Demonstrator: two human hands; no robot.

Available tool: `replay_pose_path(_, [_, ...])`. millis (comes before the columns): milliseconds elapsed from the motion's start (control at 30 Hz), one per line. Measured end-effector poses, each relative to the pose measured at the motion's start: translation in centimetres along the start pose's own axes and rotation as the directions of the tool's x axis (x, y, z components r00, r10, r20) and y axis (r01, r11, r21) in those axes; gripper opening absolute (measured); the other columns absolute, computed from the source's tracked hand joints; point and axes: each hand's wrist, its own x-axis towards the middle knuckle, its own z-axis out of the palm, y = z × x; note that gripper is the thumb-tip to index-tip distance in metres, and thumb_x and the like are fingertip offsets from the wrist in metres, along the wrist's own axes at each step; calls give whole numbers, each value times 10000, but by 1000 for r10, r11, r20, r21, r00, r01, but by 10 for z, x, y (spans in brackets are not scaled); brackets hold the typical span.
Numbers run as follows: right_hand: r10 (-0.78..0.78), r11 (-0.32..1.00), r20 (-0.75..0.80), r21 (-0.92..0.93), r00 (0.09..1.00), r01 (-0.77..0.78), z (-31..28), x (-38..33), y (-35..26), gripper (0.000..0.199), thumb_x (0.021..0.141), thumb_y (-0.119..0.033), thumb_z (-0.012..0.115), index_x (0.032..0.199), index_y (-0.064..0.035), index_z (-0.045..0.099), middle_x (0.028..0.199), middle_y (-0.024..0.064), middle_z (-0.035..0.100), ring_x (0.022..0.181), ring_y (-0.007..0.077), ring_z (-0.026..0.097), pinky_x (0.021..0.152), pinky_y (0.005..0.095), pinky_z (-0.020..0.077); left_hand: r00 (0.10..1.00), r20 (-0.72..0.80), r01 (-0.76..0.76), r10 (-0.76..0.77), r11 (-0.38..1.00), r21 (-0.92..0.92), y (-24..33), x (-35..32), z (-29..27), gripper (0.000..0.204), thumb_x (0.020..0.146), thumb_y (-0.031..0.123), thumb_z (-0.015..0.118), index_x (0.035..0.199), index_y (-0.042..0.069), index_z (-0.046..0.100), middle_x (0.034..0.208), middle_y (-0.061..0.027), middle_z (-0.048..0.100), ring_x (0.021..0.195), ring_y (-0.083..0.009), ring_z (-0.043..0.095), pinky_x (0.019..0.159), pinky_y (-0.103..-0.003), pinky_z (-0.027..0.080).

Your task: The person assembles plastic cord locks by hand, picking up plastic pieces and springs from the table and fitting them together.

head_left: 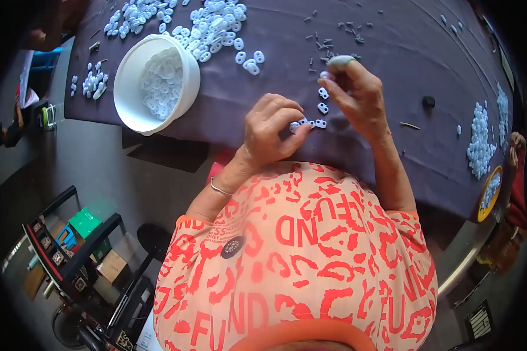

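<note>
My left hand [273,127] is closed at the table's near edge, thumb and fingers pinching a small white two-hole plastic piece [295,126] among others in a short row. Just right of its fingertips lies another such piece [321,124]. My right hand [360,96] is raised a little farther off, its covered index finger [341,61] curled toward the thumb. Between those tips shows a white plastic piece [324,75], partly hidden by the fingers. Two loose pieces, one of them the nearer white piece [323,108], lie below it, between the hands.
A white tub [123,88] of pieces stands at left, beside a large white heap [216,26]. Small grey pins [328,44] are scattered beyond my right hand. At right are another white pile [479,143], a black lump [428,102] and a yellow-rimmed dish [482,213] near another person's hand.
</note>
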Motion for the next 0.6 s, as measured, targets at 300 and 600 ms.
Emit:
replay_pose_path(300, [505,602,111,666,856,-441,-24,-47,-9,172,824,-40,631,984,-23,572,856,43,613,707,96,609,574,207,486,992,-71,108,-105,993,43,5,-1,-3,196,630,-17,702,786,39,597,816,-87,622,755,-237,587,644,-321,468])
replay_pose_path(600, [406,787,-63,530,912,-314,-15,-73,-9,231,808,23,627,1031,-9,576,863,10,591,775,57,554,665,171,456,899,-52,434,-435,901,-25,25,-1,-2,120,719,-8,675,819,25,617,808,-52,627,715,-139,590,626,-246,463])
